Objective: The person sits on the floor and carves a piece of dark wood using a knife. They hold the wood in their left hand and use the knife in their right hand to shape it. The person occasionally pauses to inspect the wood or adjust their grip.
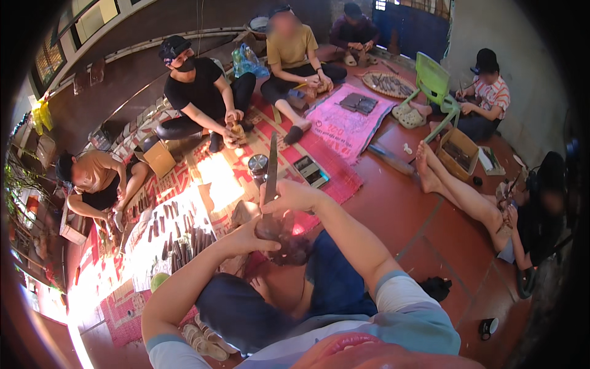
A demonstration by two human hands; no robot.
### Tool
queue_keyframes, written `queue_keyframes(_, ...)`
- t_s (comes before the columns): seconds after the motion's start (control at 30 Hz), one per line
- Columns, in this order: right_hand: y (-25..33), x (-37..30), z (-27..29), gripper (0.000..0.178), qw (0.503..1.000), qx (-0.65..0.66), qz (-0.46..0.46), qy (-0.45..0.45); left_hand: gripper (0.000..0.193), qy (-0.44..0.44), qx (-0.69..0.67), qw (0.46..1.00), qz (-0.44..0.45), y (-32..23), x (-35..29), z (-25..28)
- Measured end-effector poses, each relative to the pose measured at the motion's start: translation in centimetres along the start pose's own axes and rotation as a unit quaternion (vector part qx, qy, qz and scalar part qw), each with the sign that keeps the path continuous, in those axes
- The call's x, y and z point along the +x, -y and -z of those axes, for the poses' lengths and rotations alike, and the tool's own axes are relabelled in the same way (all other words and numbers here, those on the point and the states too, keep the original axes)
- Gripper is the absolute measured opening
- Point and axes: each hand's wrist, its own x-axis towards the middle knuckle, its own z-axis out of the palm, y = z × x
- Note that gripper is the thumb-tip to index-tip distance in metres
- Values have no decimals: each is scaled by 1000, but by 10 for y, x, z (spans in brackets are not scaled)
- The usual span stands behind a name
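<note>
Gripping long dark blade (271,161) w/ right hand (289,197), left hand (261,237) clamping dark wood piece (289,249) near lap — risking slip & cut.

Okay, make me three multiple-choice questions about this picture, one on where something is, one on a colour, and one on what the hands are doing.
1. Where does the green plastic chair stand?
A. upper right, on the red floor
B. lower left
C. on the pink mat

2. What colour are the person's shorts?
A. white
B. dark blue
C. yellow

3. What is the right hand doing?
A. lying flat on the floor
B. holding a cup
C. gripping a long blade

Answers: 1 A, the chair is by the seated person in a striped shirt. 2 B, dark blue cloth covers the thighs. 3 C, its fingers wrap the blade while the left hand holds a dark wooden piece.
</note>
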Motion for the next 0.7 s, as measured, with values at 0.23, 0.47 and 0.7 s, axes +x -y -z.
queue_keyframes(0.23, -2, 2, -8, 14, 999, -1, -45, -12, 59, -1, -24, 999, 23, -8, -5, -3)
queue_keyframes(0.47, -4, 0, -6, 17, 999, -25, -5, -42, 58, 16, -40, 999, 14, -29, -10, -3)
queue_keyframes(0.7, 5, 4, -6, 13, 978, -183, 96, 4, 62, 17, -71, 997, -22, -6, -1, 1)
